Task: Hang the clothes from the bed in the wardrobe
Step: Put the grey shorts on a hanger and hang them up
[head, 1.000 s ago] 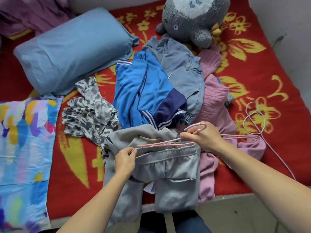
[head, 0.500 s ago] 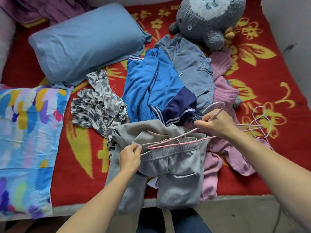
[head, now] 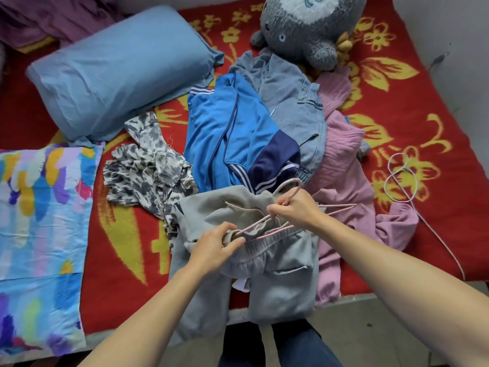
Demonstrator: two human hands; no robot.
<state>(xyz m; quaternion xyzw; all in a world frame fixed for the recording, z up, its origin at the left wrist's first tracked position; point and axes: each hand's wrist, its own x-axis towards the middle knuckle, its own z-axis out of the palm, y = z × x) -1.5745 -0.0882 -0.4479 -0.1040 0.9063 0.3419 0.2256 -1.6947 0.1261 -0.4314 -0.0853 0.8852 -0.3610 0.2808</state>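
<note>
Grey sweatpants (head: pixel 280 276) lie over the bed's front edge, legs hanging down. My left hand (head: pixel 215 247) grips their bunched waistband. My right hand (head: pixel 293 209) holds a pink wire hanger (head: pixel 341 207) by its neck, the hanger's left end poking into the waistband near my left hand. Behind them lie a blue track jacket (head: pixel 232 133), a light denim garment (head: pixel 293 102), a pink knit sweater (head: pixel 341 160) and a grey-and-white patterned garment (head: pixel 148 170).
A red bedcover with yellow flowers (head: pixel 412 107) covers the bed. A blue pillow (head: pixel 119 70) and a colourful pillow (head: pixel 39 221) lie at the left. A grey plush toy (head: pixel 304 25) sits at the back. A white cable (head: pixel 402 176) loops at the right.
My left hand has gathered the waistband and moved right toward the hanger. My right hand has tilted the hanger and pushed its left end into the waistband.
</note>
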